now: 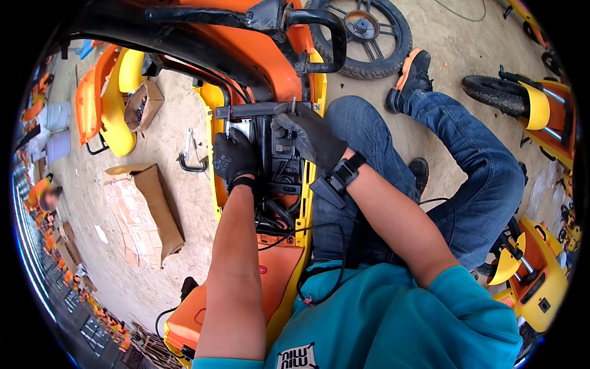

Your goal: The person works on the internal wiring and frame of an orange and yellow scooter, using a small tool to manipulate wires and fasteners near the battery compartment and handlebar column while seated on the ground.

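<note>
Both my hands wear black gloves and work inside the open middle bay of an orange and yellow motorbike body. A dark metal crossbar spans this bay. At the bar's left end, my left hand has its fingers curled closed near a thin upright metal rod; what they grip is hidden. My right hand pinches at the bar's right end, beside a short upright metal pin. Its fingertips are closed, but their hold is unclear. Between the hands lie black parts and cables.
A loose wheel lies beyond my legs. On the floor at left are a wrench, an opened cardboard box, a box of small parts and orange-yellow panels. More motorbikes stand at right.
</note>
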Demonstrator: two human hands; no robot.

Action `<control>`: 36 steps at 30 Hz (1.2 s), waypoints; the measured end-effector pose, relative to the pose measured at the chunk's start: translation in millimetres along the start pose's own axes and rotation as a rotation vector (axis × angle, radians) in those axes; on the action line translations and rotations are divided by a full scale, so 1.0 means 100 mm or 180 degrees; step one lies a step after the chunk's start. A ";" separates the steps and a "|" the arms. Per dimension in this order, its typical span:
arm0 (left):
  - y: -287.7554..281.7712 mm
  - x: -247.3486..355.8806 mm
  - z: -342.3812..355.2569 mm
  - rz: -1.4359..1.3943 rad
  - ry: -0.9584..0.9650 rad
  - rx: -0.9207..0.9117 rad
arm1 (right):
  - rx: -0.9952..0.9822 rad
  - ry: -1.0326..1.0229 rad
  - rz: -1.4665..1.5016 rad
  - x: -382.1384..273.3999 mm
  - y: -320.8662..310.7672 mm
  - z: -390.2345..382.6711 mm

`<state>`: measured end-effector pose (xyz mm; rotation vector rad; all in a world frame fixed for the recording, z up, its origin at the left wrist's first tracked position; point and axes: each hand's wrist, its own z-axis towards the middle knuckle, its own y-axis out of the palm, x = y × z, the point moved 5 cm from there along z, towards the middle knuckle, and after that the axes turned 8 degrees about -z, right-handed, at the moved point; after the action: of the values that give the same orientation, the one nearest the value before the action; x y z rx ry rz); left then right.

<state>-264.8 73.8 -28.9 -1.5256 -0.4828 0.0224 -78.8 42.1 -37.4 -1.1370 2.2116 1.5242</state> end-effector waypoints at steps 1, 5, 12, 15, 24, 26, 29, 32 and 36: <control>0.00 0.00 0.00 -0.0002 0.0008 0.0001 | -0.0003 0.0009 0.0024 0.00 0.00 0.00; 0.00 0.01 0.00 -0.0002 -0.0011 -0.0037 | -0.0006 -0.0048 -0.0008 0.00 0.00 0.01; 0.01 -0.01 0.00 -0.0026 0.0028 -0.0011 | 0.0015 -0.0004 -0.0013 0.02 0.00 0.01; -0.01 0.01 0.00 -0.0011 -0.0033 -0.0058 | 0.0020 -0.0022 -0.0126 -0.01 0.01 -0.01; -0.02 0.02 0.00 0.0041 -0.0013 0.0039 | 0.0004 -0.0023 -0.0059 -0.02 0.03 -0.01; -0.02 0.01 0.00 0.0042 -0.0054 -0.0005 | 0.0008 -0.0002 -0.0058 -0.02 0.03 -0.02; -0.01 0.02 0.00 0.0016 -0.0079 -0.0025 | 0.0023 -0.0016 -0.0057 -0.01 0.02 -0.01; -0.01 0.01 0.00 -0.0023 -0.0076 -0.0013 | -0.0020 -0.0029 -0.0027 -0.01 0.02 0.00; -0.01 0.01 0.00 0.0003 -0.0040 0.0018 | -0.0003 -0.0023 -0.0008 -0.01 0.02 -0.01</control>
<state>-264.4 74.0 -27.3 -1.5209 -0.4916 0.0342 -79.3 42.0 -35.4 -1.1322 2.2041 1.5262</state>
